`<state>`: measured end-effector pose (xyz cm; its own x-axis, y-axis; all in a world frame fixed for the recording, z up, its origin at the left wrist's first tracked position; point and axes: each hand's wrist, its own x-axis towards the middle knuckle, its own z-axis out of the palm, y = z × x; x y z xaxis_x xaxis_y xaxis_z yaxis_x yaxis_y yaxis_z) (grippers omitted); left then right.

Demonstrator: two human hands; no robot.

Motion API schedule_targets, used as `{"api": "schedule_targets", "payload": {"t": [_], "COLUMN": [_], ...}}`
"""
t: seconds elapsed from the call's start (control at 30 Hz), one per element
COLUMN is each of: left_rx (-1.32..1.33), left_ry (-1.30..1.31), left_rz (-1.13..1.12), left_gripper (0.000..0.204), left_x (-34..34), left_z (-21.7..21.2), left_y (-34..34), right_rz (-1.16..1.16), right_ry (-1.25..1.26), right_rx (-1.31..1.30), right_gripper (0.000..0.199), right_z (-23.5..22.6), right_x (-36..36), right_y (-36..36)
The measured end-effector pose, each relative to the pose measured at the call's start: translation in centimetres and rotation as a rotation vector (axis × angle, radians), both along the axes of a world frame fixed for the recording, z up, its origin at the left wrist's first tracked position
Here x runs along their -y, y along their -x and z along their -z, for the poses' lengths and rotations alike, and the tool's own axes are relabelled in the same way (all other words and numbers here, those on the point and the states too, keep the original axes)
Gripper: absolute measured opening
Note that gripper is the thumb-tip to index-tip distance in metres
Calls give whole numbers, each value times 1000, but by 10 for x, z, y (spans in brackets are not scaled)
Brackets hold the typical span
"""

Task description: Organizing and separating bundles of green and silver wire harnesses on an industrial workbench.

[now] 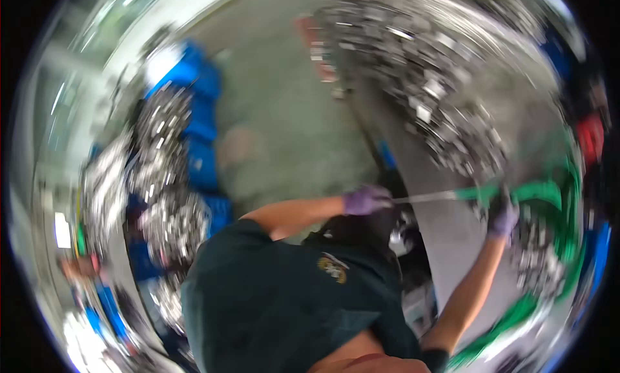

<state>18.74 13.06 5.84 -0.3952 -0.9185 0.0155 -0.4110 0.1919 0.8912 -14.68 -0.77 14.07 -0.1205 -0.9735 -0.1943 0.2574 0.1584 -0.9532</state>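
The blurred head view showed the person's left hand (367, 199) in a purple glove, closed on the near end of a long thin silvery metal rod (423, 197), while the right hand (503, 217), also gloved, gripped the same rod farther along, where a green hose-like band (542, 192) ran across a grey worktable (445, 231). Heaps of small shiny metal parts (426, 70) lay over the far half of that table. To the left, blue plastic crates (200, 141) filled with similar shiny pieces stood stacked along a pale green floor (284, 115).
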Motion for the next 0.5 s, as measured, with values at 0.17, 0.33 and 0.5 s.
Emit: {"api": "schedule_targets", "payload": {"t": [0.17, 0.33, 0.5], "left_rx": [13, -259, -228], "left_ry": [-71, -406, 65], "left_rz": [-198, -101, -53], "left_gripper": [17, 20, 17], "left_x": [11, -4, 9], "left_z": [-25, -26, 3], "left_y": [2, -12, 9], "right_rz": [-308, -408, -294], "right_ry": [201, 162, 176], "right_rx": [-236, 94, -564], "right_gripper": [17, 12, 26], "right_z": [90, 8, 69], "right_x": [-3, 26, 55], "right_y": [-33, -41, 36]}}
